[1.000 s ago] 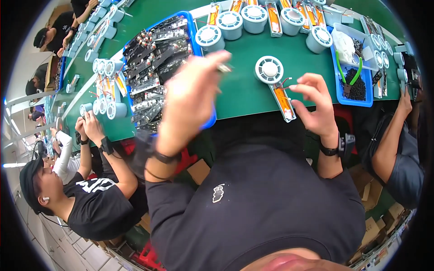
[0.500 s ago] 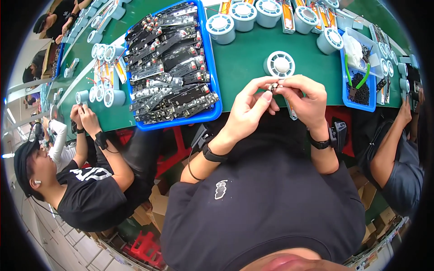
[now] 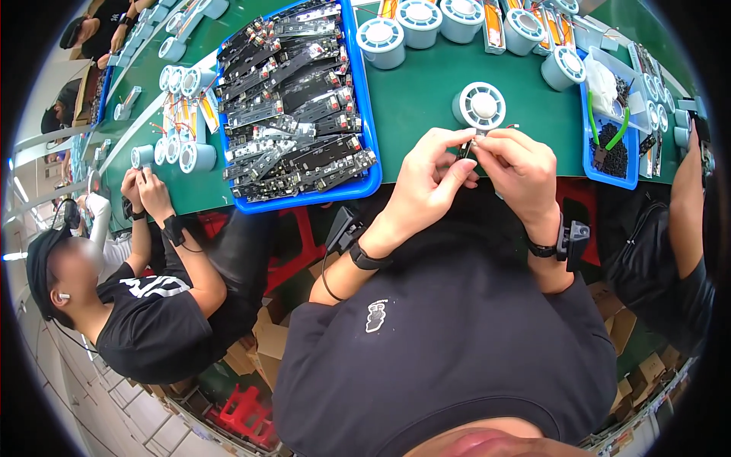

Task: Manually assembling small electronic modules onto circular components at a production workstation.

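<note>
My left hand (image 3: pixel 432 181) is closed, its thumb and fingers pinching a narrow black circuit board (image 3: pixel 463 149) mostly hidden by the fingers. My right hand (image 3: pixel 522 169) is closed too, fingertips meeting the left ones at the board's upper end; the small part in its pinch is too hidden to name. Just beyond the fingertips stands a pale blue round housing (image 3: pixel 480 105) with a slotted ring and white dome. A thin wire end with a small connector (image 3: pixel 513 126) shows above my right fingers.
A blue tray (image 3: pixel 375 156) heaped with black circuit boards lies to the left. More pale blue housings (image 3: pixel 381 44) line the back. At right, a blue bin (image 3: pixel 632 171) holds small black parts and green-handled cutters (image 3: pixel 626 120). Co-workers (image 3: pixel 156 312) sit on both sides.
The view has shifted slightly, so the table things sit a little further right. My fingers have shifted their grip, and the board's dark length and the wire end now show.
</note>
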A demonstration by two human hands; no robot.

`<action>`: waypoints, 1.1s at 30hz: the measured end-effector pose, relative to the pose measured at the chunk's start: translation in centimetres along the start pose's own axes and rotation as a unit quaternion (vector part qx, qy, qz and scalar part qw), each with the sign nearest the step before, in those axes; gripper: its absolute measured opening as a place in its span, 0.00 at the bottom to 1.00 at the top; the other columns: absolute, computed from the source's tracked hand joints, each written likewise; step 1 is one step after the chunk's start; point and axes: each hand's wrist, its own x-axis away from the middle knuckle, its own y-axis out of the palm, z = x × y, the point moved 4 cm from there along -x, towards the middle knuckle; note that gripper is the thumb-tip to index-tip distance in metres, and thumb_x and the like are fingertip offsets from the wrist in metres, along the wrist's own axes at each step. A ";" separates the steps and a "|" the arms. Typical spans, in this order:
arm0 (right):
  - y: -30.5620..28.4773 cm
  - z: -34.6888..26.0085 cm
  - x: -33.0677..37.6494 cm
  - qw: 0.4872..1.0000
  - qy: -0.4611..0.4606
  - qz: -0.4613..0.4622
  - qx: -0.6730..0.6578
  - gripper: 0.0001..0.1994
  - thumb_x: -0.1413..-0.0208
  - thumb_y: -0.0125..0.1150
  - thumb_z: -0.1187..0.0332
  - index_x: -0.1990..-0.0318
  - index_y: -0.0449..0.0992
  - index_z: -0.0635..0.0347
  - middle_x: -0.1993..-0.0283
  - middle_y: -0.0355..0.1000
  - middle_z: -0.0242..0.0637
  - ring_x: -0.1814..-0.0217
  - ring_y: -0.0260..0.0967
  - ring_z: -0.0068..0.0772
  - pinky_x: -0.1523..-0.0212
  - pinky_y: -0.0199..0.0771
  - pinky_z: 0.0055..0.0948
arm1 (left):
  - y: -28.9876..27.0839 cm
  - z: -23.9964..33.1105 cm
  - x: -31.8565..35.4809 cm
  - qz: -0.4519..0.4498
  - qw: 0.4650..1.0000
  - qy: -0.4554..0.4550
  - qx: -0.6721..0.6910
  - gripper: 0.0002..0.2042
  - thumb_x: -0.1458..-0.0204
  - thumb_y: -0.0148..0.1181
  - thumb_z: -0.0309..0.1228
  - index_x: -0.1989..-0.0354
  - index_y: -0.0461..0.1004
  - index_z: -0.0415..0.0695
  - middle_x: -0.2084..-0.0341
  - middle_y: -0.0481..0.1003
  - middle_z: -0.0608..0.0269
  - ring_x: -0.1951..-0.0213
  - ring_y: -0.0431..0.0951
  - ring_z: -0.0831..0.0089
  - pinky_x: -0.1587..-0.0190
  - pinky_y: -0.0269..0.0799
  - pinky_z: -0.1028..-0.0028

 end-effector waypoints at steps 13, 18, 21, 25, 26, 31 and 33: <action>-0.7 0.4 -0.7 0.997 0.023 -0.055 -0.055 0.06 0.50 0.73 0.79 0.65 0.81 0.65 0.66 0.80 0.37 0.75 0.73 0.26 0.75 0.71 0.23 | -0.2 1.4 0.2 -0.034 0.996 -0.057 0.058 0.15 0.33 0.54 0.21 0.39 0.67 0.34 0.54 0.74 0.54 0.63 0.83 0.70 0.60 0.82 0.73; -0.5 -0.1 -0.4 0.999 -0.001 -0.025 -0.028 0.06 0.50 0.72 0.80 0.64 0.82 0.64 0.66 0.79 0.37 0.74 0.73 0.27 0.74 0.72 0.23 | 0.3 0.9 0.2 -0.018 1.000 -0.011 0.007 0.15 0.33 0.54 0.22 0.39 0.68 0.35 0.54 0.74 0.54 0.65 0.83 0.72 0.62 0.82 0.73; -0.1 -0.4 -0.3 0.999 -0.026 -0.022 0.037 0.07 0.50 0.72 0.80 0.65 0.81 0.64 0.67 0.79 0.37 0.75 0.73 0.26 0.74 0.72 0.24 | 0.1 0.9 0.0 -0.002 0.997 0.020 -0.076 0.15 0.32 0.54 0.22 0.39 0.68 0.35 0.54 0.74 0.54 0.65 0.83 0.72 0.63 0.83 0.73; -0.1 -0.5 -0.6 0.995 -0.050 -0.056 0.070 0.08 0.51 0.73 0.80 0.65 0.80 0.64 0.69 0.77 0.37 0.75 0.72 0.26 0.74 0.72 0.24 | -0.2 1.3 -0.2 -0.024 0.994 0.015 -0.110 0.14 0.32 0.54 0.23 0.40 0.68 0.36 0.55 0.75 0.55 0.65 0.83 0.72 0.64 0.83 0.73; 0.0 -0.5 -0.7 0.993 -0.058 -0.074 0.070 0.08 0.52 0.73 0.80 0.66 0.79 0.64 0.70 0.76 0.37 0.76 0.72 0.25 0.74 0.72 0.24 | -0.4 1.2 -0.2 -0.038 0.997 -0.025 -0.062 0.14 0.31 0.54 0.24 0.40 0.68 0.36 0.55 0.75 0.55 0.65 0.83 0.72 0.64 0.83 0.73; -0.5 1.0 -0.4 0.992 0.034 -0.120 0.002 0.10 0.53 0.73 0.81 0.66 0.76 0.65 0.71 0.75 0.35 0.76 0.73 0.24 0.74 0.71 0.24 | -0.6 0.6 -0.2 -0.078 0.988 -0.114 0.071 0.12 0.31 0.54 0.26 0.42 0.69 0.36 0.55 0.76 0.55 0.65 0.83 0.72 0.64 0.84 0.72; -0.5 1.6 -0.3 0.990 0.060 -0.121 -0.030 0.11 0.52 0.74 0.80 0.64 0.75 0.65 0.70 0.76 0.34 0.75 0.73 0.23 0.73 0.71 0.23 | -0.6 0.6 -0.3 -0.084 0.985 -0.118 0.091 0.12 0.31 0.54 0.27 0.43 0.69 0.36 0.55 0.77 0.55 0.65 0.83 0.72 0.64 0.84 0.72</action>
